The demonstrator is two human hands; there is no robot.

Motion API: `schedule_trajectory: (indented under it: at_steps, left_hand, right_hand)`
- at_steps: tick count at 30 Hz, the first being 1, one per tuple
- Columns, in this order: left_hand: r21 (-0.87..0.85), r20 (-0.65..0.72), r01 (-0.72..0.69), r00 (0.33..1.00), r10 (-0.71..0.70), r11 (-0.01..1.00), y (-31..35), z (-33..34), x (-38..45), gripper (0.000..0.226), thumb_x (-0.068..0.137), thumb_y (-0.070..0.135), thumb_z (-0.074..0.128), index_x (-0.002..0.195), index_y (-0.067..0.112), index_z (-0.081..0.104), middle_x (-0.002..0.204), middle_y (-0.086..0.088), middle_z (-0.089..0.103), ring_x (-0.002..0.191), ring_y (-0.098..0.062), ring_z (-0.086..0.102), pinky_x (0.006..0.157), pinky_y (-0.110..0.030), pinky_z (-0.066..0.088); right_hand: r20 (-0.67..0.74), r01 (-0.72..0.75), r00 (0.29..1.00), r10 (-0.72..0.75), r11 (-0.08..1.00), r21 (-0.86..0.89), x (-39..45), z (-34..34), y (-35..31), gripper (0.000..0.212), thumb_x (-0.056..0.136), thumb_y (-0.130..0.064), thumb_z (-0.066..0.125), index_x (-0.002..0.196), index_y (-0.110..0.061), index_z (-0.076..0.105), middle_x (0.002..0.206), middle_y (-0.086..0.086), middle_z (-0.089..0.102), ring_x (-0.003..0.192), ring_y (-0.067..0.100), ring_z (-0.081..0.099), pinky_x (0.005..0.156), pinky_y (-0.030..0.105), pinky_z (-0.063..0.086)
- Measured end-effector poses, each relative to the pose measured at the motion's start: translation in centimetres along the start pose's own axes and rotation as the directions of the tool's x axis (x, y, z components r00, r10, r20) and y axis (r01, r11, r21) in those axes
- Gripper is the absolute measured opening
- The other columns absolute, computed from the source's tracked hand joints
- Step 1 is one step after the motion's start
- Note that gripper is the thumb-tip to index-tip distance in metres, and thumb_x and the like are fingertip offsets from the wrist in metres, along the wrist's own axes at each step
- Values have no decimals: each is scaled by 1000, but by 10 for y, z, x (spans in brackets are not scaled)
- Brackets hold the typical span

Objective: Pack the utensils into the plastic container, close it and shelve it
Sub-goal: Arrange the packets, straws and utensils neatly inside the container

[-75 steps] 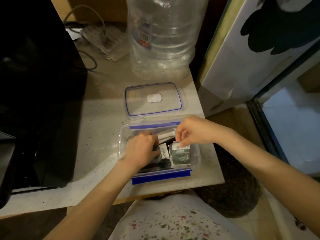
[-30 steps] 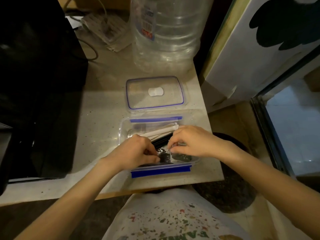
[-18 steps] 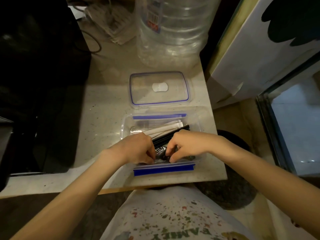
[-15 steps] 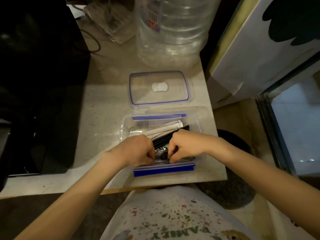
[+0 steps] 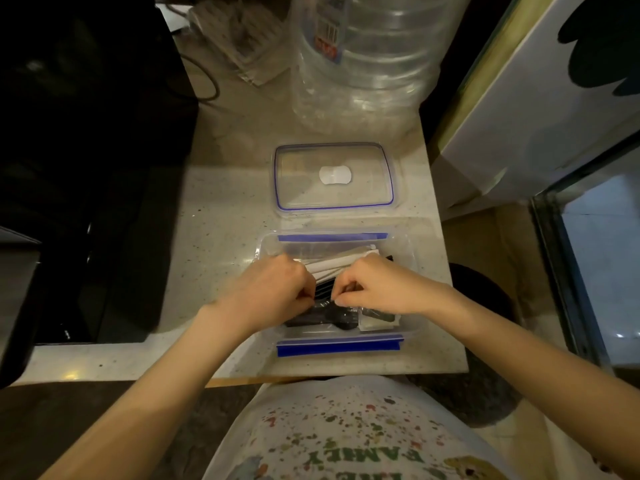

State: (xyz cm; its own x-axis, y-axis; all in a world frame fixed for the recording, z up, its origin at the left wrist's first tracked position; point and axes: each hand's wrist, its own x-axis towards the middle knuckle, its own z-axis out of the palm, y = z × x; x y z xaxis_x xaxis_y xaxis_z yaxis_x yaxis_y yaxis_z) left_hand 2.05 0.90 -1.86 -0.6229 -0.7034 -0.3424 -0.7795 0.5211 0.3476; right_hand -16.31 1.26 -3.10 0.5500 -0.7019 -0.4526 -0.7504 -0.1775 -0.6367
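Note:
A clear plastic container (image 5: 412, 327) with blue clip flaps stands open near the counter's front edge. Inside lie black plastic utensils (image 5: 341, 318) in clear wrap, white paper-wrapped sticks (image 5: 337, 263) and a small packet (image 5: 375, 322). My left hand (image 5: 273, 289) and my right hand (image 5: 374, 289) are both inside the container, fingers curled and pinching the wrapped utensils between them. The clear lid (image 5: 334, 176) with a blue seal lies flat on the counter just behind the container.
A large clear water jug (image 5: 367, 60) stands behind the lid. A black appliance (image 5: 79, 168) fills the left side. A power strip and cable (image 5: 239, 39) lie at the back. A white panel (image 5: 540, 98) rises on the right; the counter (image 5: 221, 237) ends right of the container.
The small packet held upright by my right hand now lies flat in the container. Both hands have come together over the black utensils. The camera has tilted down slightly.

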Motion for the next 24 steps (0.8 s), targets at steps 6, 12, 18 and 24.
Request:
schedule_trajectory:
  at_steps: [6,12,18,24]
  left_hand:
    - [26,61,1,998,-2,1000,9,13,-1,14,86,22,56,92,19,69,92,-2,70,82,-16,62,76,-32,55]
    - [48,43,59,997,-61,997,12,22,-1,17,86,21,54,98,17,65,100,-3,65,88,-20,62,73,-30,53]
    - [59,57,81,995,-85,995,16,22,-1,16,87,20,55,97,16,67,101,-4,63,89,-22,62,76,-34,54]
    - [99,67,96,992,-103,990,19,22,0,14,87,14,52,89,16,66,93,-7,66,83,-25,62,73,-34,54]
  right_hand:
    - [44,-33,998,39,992,-123,-3,4,2,13,85,-19,64,95,-13,70,83,1,72,70,8,65,67,27,56]
    - [-19,9,1000,-14,969,-246,-14,-2,1,15,89,-18,58,100,-15,68,98,-1,67,83,9,60,71,21,50]
    - [67,12,998,6,964,-267,-26,-1,6,22,87,-13,61,107,-20,67,93,-3,71,72,3,60,59,6,36]
    - [47,-47,998,50,998,-50,-23,-5,11,19,89,-15,59,105,-19,67,89,-4,73,70,-3,63,65,10,48]
